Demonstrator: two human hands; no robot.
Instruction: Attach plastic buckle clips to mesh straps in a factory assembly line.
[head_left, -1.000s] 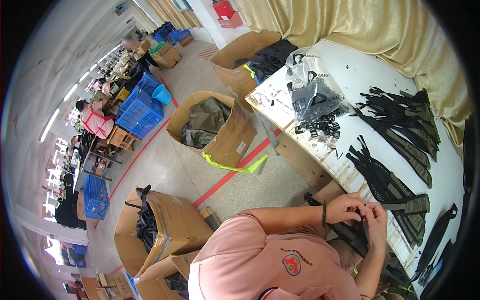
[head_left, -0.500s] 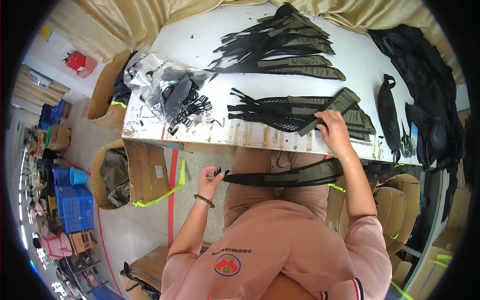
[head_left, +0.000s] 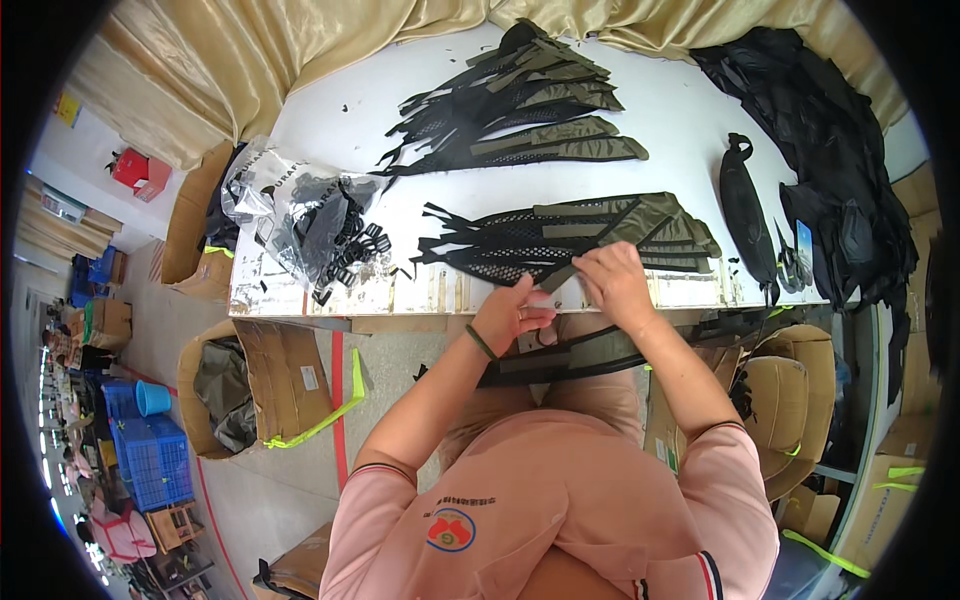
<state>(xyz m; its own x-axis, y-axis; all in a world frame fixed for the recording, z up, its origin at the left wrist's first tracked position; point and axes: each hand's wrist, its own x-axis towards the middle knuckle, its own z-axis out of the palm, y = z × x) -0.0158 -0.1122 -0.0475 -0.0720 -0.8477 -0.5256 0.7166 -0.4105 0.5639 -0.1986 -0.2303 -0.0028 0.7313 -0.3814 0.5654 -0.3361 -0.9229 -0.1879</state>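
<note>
A fanned pile of olive-and-black mesh straps (head_left: 480, 236) lies near the table's front edge. One olive strap (head_left: 632, 222) lies slantwise across it, its near end pointing toward me. My right hand (head_left: 618, 286) pinches this slanting strap between thumb and fingers. Close to its left, my left hand (head_left: 508, 318) has its thumb and fingertips at the strap's near end, the other fingers loosely bent. Another olive-and-black strap (head_left: 600, 352) lies across my lap below the table edge, partly hidden by my forearms; neither hand holds it.
A larger strap pile (head_left: 540, 110) sits farther back. On the left is a clear plastic bag (head_left: 285, 215) with black buckles. Scissors (head_left: 795, 262), a black pouch-like piece (head_left: 745, 205) and black fabric (head_left: 830, 150) lie right. Cardboard boxes (head_left: 290, 385) flank me below.
My left hand has let go of the lap strap's end and moved up and right to the pile. My right hand has drawn the slanting strap slightly toward me. The view has shifted.
</note>
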